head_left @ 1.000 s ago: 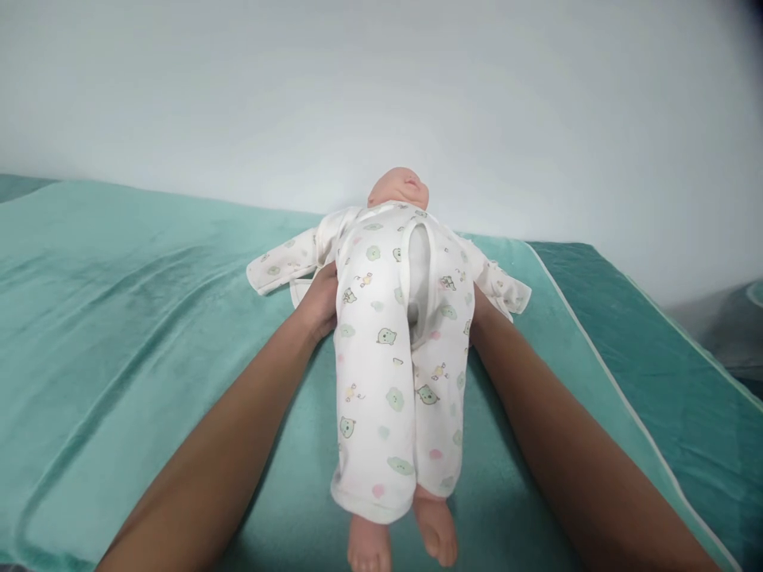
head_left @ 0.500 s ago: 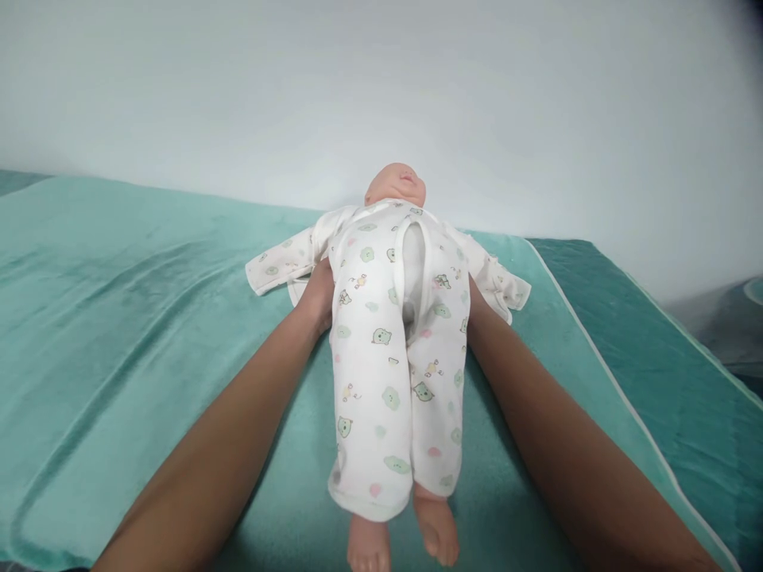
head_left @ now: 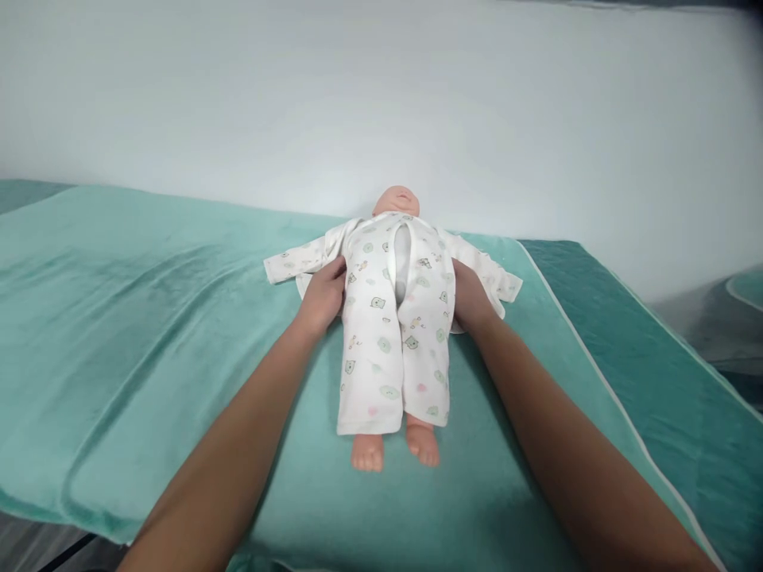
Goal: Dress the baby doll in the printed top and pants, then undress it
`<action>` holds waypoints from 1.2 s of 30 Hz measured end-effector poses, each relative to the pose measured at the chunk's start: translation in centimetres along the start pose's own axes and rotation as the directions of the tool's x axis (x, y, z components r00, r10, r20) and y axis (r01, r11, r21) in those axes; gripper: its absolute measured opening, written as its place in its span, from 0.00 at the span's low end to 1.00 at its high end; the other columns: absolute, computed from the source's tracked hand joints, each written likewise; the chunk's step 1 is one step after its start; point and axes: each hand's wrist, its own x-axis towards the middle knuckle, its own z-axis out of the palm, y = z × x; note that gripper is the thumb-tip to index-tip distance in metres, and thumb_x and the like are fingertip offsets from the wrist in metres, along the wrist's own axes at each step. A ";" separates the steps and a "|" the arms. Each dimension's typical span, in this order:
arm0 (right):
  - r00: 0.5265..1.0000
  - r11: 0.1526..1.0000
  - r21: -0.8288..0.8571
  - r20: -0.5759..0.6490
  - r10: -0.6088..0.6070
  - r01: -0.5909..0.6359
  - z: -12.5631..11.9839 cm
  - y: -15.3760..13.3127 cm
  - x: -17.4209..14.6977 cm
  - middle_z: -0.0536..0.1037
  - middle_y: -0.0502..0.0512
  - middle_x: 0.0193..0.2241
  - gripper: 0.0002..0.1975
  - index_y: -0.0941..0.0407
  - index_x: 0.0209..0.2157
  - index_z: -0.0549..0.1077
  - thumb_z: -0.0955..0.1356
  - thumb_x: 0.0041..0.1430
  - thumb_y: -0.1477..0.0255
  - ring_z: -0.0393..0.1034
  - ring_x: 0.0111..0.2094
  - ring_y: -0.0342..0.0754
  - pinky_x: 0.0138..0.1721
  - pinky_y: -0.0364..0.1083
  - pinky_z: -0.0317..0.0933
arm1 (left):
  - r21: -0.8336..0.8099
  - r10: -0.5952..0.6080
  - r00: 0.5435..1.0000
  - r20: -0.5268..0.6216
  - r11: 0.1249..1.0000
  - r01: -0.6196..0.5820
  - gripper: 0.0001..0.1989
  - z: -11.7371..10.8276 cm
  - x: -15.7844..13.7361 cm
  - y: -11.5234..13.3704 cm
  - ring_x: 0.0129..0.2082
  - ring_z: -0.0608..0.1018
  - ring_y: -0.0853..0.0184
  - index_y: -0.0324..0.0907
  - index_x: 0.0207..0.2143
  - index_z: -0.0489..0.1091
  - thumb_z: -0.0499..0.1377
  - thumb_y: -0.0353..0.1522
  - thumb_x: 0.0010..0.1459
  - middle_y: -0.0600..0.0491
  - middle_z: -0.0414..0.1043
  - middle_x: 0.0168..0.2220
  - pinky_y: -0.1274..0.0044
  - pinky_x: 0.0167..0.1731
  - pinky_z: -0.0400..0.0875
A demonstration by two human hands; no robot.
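A baby doll [head_left: 396, 200] lies on its back, head toward the wall, bare feet toward me. It wears a white printed long-sleeved top [head_left: 298, 260] with the arms spread, and white printed split-crotch trousers [head_left: 375, 342], with pale grey material showing in the opening. My left hand [head_left: 325, 294] is closed at the trousers' left side near the waist, its fingertips partly hidden by the cloth. At the opposite side, my right hand [head_left: 470, 295] grips the trousers' edge, most of its fingers out of sight behind the fabric.
A light teal blanket [head_left: 149, 357] with wrinkles at the left lies under the doll. Darker teal bedding [head_left: 644, 342] shows at the right. A pale wall [head_left: 238, 95] rises behind. Grey floor [head_left: 36, 544] is visible at the lower left.
The doll's hips and legs look lower and farther from me, and its feet now show whole. My hands have come more into sight at the waist sides. The view has shifted too.
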 end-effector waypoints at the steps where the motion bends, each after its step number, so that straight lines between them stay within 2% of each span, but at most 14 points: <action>1: 0.999 0.992 -0.121 -0.015 -0.050 0.048 -0.1 -0.1 -0.9 0.80 0.58 0.44 0.16 0.55 0.44 0.76 0.68 0.54 0.66 0.71 0.47 0.58 0.50 0.57 0.63 | 0.143 0.057 0.998 -0.007 0.988 -0.056 0.08 -0.2 -0.6 0.0 0.39 0.74 0.61 0.42 0.35 0.75 0.60 0.30 0.51 0.52 0.77 0.35 0.73 0.43 0.66; 3: 0.995 0.957 -0.276 -0.011 -0.098 0.092 -0.2 -0.3 -2.9 0.78 0.61 0.47 0.17 0.55 0.46 0.74 0.68 0.54 0.67 0.70 0.49 0.59 0.49 0.57 0.63 | 0.383 0.169 0.985 0.025 0.909 -0.166 0.04 -0.4 -1.8 -0.1 0.38 0.73 0.59 0.42 0.31 0.75 0.61 0.29 0.51 0.51 0.76 0.34 0.73 0.42 0.65; 5: 0.996 0.944 -0.318 -0.002 -0.092 0.087 -0.3 -0.7 -5.0 0.77 0.61 0.45 0.15 0.55 0.45 0.73 0.68 0.55 0.68 0.71 0.45 0.57 0.44 0.55 0.64 | 0.495 0.182 0.981 0.058 0.849 -0.187 0.02 -0.7 -3.1 0.0 0.36 0.72 0.59 0.42 0.28 0.73 0.60 0.30 0.52 0.51 0.75 0.32 0.73 0.39 0.64; 9: 1.000 0.955 -0.298 0.004 -0.017 0.018 -1.0 -1.7 -8.2 0.75 0.52 0.32 0.07 0.54 0.38 0.72 0.65 0.61 0.67 0.67 0.32 0.48 0.34 0.48 0.61 | 0.487 0.121 0.993 0.013 0.866 -0.112 0.10 -1.1 -6.0 0.4 0.34 0.71 0.63 0.43 0.33 0.71 0.54 0.38 0.62 0.54 0.74 0.33 0.76 0.35 0.62; 12: 0.997 0.974 -0.223 0.063 -0.037 0.050 -1.7 -2.5 -9.7 0.70 0.48 0.26 0.09 0.53 0.34 0.69 0.64 0.65 0.64 0.62 0.27 0.45 0.30 0.46 0.58 | 0.411 0.091 0.996 -0.013 0.908 -0.077 0.11 -1.4 -8.7 0.3 0.34 0.69 0.66 0.44 0.36 0.67 0.54 0.42 0.63 0.56 0.69 0.33 0.77 0.35 0.62; 14: 0.984 0.976 -0.177 0.150 -0.099 0.125 -2.1 -3.1 -10.9 0.69 0.48 0.27 0.09 0.53 0.32 0.67 0.66 0.64 0.63 0.62 0.28 0.45 0.31 0.45 0.59 | 0.377 0.053 0.998 0.022 0.924 -0.058 0.11 -1.7 -10.6 0.1 0.34 0.69 0.67 0.44 0.37 0.66 0.56 0.42 0.61 0.56 0.68 0.33 0.77 0.36 0.63; 17: 0.930 0.953 -0.147 0.302 -0.210 0.263 -2.5 -4.0 -13.6 0.70 0.52 0.35 0.08 0.52 0.35 0.66 0.69 0.61 0.66 0.67 0.36 0.47 0.37 0.47 0.64 | 0.408 0.008 0.994 0.112 0.911 -0.054 0.10 -2.0 -13.3 0.0 0.32 0.69 0.68 0.43 0.34 0.64 0.58 0.40 0.60 0.57 0.66 0.31 0.76 0.35 0.64; 21: 0.883 0.910 -0.206 0.390 -0.261 0.359 -2.2 -4.7 -17.8 0.70 0.58 0.45 0.17 0.50 0.46 0.64 0.69 0.57 0.76 0.68 0.47 0.52 0.46 0.52 0.66 | 0.425 0.102 0.966 0.239 0.883 -0.199 0.08 -1.8 -16.1 0.3 0.31 0.69 0.68 0.43 0.31 0.65 0.59 0.37 0.59 0.56 0.65 0.29 0.75 0.35 0.65; 23: 0.893 0.881 -0.283 0.363 -0.268 0.379 -1.7 -4.7 -19.1 0.71 0.59 0.46 0.19 0.50 0.48 0.64 0.68 0.56 0.79 0.68 0.49 0.54 0.48 0.53 0.66 | 0.415 0.203 0.947 0.251 0.861 -0.294 0.07 -1.2 -17.2 0.5 0.34 0.71 0.68 0.44 0.37 0.67 0.61 0.33 0.57 0.55 0.65 0.33 0.75 0.37 0.66; 24: 0.904 0.867 -0.327 0.333 -0.268 0.377 -1.4 -4.6 -19.4 0.72 0.59 0.45 0.18 0.50 0.48 0.64 0.67 0.56 0.79 0.68 0.48 0.54 0.48 0.54 0.66 | 0.425 0.242 0.938 0.247 0.843 -0.330 0.10 -0.7 -17.6 0.6 0.36 0.71 0.67 0.44 0.42 0.67 0.60 0.31 0.56 0.54 0.65 0.35 0.75 0.38 0.67; 27: 0.944 0.850 -0.420 0.216 -0.247 0.319 -0.5 -4.7 -19.3 0.73 0.58 0.42 0.12 0.52 0.43 0.66 0.64 0.59 0.79 0.69 0.43 0.54 0.44 0.53 0.65 | 0.517 0.274 0.935 0.224 0.780 -0.352 0.16 0.7 -18.5 1.2 0.38 0.71 0.66 0.45 0.47 0.66 0.58 0.27 0.55 0.52 0.66 0.40 0.73 0.40 0.69; 31: 0.962 0.897 -0.352 0.159 -0.223 0.267 -0.2 -6.9 -18.6 0.73 0.53 0.33 0.06 0.52 0.37 0.67 0.62 0.62 0.77 0.68 0.36 0.50 0.37 0.48 0.63 | 0.721 0.248 0.955 0.165 0.630 -0.288 0.12 2.1 -18.8 2.1 0.42 0.72 0.62 0.45 0.44 0.67 0.57 0.29 0.56 0.50 0.68 0.44 0.70 0.41 0.70; 34: 0.955 0.926 -0.241 0.139 -0.262 0.290 -0.7 -9.2 -18.8 0.69 0.49 0.27 0.05 0.52 0.32 0.64 0.63 0.62 0.75 0.65 0.30 0.47 0.32 0.46 0.59 | 0.816 0.262 0.949 0.175 0.500 -0.289 0.07 2.3 -18.6 2.3 0.40 0.72 0.60 0.44 0.39 0.68 0.55 0.28 0.57 0.51 0.70 0.38 0.69 0.38 0.68; 36: 0.952 0.922 -0.241 0.129 -0.279 0.303 -1.1 -9.8 -19.1 0.68 0.48 0.26 0.06 0.52 0.31 0.63 0.64 0.62 0.75 0.64 0.30 0.46 0.33 0.45 0.58 | 0.817 0.312 0.928 0.203 0.468 -0.336 0.05 2.0 -18.6 2.3 0.39 0.72 0.60 0.44 0.37 0.67 0.53 0.27 0.60 0.51 0.71 0.35 0.69 0.38 0.68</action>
